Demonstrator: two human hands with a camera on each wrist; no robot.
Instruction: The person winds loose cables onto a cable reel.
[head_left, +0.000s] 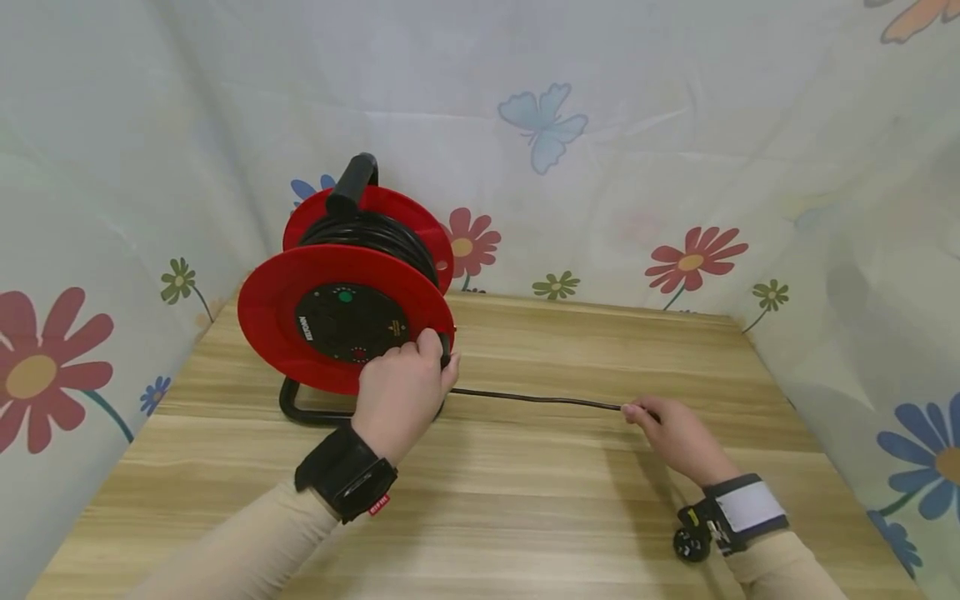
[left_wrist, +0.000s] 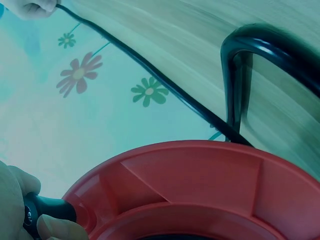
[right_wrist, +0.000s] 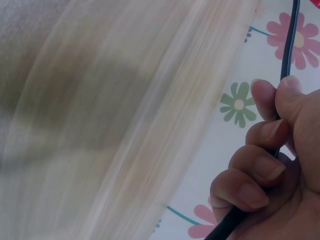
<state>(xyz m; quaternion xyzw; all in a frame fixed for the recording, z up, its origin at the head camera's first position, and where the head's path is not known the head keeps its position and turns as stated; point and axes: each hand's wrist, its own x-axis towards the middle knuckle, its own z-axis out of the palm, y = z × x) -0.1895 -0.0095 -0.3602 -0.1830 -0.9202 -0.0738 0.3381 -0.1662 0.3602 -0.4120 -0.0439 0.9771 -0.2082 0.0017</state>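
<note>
A red cable reel [head_left: 262, 325] with black cord wound on its drum stands at the left of the table on a black tube frame [head_left: 315, 417]. My left hand [head_left: 401, 387] grips the small black crank knob [left_wrist: 52, 209] on the reel's front disc. From the reel's lower right, the black cord [head_left: 525, 398] runs nearly straight to my right hand [head_left: 667, 433]. In the right wrist view the fingers [right_wrist: 265, 165] curl round the cord, with thumb and forefinger pinching it. A black plug [head_left: 692, 543] hangs below the right wrist.
The wood-grain table [head_left: 540, 500] reaches back to a white curtain [head_left: 645, 100] printed with flowers and a butterfly, which also rises at both sides. The reel's black carrying handle [head_left: 352, 185] sticks up at the top.
</note>
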